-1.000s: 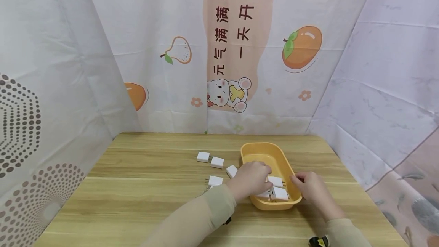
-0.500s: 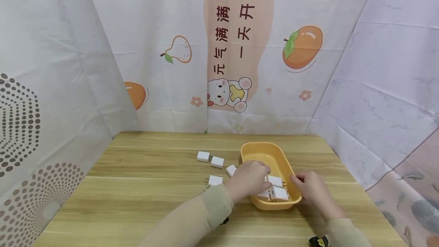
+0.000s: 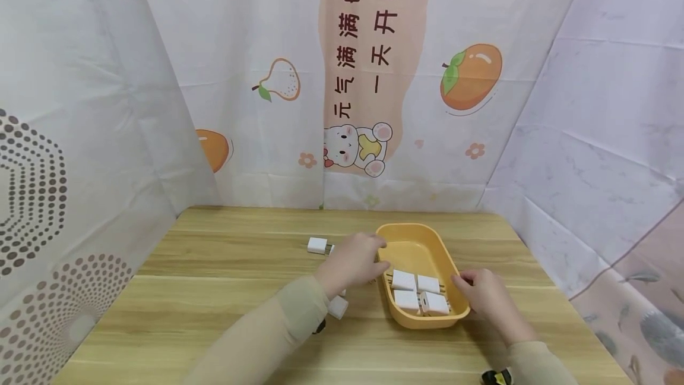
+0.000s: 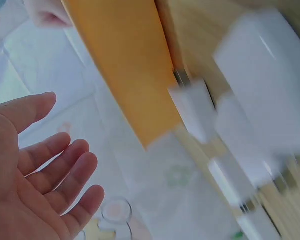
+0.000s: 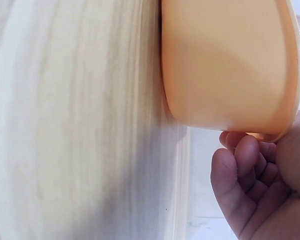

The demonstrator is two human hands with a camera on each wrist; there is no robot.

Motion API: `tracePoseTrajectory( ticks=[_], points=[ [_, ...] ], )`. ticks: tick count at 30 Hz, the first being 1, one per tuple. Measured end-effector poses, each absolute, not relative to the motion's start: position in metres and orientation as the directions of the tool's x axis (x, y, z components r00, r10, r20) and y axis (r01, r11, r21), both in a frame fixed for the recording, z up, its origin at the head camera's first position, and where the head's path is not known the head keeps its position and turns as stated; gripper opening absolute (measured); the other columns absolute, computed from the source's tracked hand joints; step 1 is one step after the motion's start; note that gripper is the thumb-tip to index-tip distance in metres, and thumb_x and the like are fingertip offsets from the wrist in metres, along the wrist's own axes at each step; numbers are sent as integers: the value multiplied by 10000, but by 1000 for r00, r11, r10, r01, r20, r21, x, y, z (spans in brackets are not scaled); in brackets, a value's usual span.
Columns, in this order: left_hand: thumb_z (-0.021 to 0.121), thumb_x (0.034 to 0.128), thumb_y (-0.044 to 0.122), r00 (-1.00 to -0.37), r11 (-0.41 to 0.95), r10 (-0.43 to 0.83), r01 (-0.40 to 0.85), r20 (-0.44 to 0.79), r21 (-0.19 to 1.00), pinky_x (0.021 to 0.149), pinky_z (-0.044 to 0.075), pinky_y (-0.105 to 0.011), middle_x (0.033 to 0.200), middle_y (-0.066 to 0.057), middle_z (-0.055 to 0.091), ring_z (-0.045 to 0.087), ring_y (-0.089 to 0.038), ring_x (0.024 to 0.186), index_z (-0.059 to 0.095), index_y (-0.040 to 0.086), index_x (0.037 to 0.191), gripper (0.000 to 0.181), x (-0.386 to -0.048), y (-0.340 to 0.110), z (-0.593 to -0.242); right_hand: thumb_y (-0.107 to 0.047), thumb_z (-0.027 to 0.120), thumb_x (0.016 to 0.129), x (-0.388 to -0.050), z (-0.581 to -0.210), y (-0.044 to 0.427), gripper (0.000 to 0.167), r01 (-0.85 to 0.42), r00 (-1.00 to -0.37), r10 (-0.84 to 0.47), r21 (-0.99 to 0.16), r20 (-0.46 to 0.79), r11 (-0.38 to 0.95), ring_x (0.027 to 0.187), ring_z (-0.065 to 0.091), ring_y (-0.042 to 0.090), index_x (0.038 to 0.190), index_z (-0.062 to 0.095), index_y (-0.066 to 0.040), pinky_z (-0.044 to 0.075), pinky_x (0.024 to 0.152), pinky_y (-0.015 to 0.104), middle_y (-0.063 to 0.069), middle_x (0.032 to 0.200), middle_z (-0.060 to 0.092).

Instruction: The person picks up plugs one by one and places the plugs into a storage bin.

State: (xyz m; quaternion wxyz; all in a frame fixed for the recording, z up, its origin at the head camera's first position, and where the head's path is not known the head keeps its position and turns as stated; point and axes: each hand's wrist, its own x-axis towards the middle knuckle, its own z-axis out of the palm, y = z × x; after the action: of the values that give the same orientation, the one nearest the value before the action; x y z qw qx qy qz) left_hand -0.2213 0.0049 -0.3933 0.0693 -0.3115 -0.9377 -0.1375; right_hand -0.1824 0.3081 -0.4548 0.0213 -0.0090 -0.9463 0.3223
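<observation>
- White cloths hang round my table: a dotted cloth [image 3: 107, 64] at left, a cloth with fruit and writing [image 3: 256, 135] behind, a pale patterned cloth [image 3: 604, 123] at right.
- The table [image 3: 203, 290] has a light wood grain running sideways.
- A white charger [image 3: 317, 245] lies on it, long axis roughly crosswise, prongs pointing right; nearer me is another charger [image 3: 338, 306], half hidden by my arm.
- My left hand [image 3: 355, 263] is beside the box's left rim, thumb and fingers apart, palm bare.
- The orange box [image 3: 408, 254] sits right of the table's middle, long axis running away from me, far end leaning left.
- Four white chargers [image 3: 403, 280] lie in its near half; the far left one's prongs point left, the far right one's point right.
- My right hand [image 3: 486, 296] holds the box's right rim, fingers curled.
</observation>
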Motion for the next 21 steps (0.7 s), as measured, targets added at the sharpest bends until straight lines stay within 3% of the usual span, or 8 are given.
tracePoseTrajectory(
  ticks=[10, 21],
  points=[
    [741, 927, 408, -837, 800, 508, 546, 204, 247, 1042, 462, -411, 1328, -58, 648, 587, -268, 1246, 676, 103, 1304, 490, -249, -49, -397, -208, 650, 990, -183, -456, 309, 227, -6, -998, 29, -611, 48, 791, 673, 621, 171, 1001, 775, -19, 540, 510, 310, 82, 807, 692],
    [775, 908, 335, -879, 827, 435, 475, 194, 299, 1057, 446, -466, 1359, -111, 619, 565, -322, 1273, 656, 63, 1323, 510, -265, -98, -400, -202, 647, 993, -182, -456, 308, 219, 3, -999, 33, -638, 34, 770, 610, 623, 171, 996, 769, -20, 536, 473, 327, 73, 777, 680]
  ],
)
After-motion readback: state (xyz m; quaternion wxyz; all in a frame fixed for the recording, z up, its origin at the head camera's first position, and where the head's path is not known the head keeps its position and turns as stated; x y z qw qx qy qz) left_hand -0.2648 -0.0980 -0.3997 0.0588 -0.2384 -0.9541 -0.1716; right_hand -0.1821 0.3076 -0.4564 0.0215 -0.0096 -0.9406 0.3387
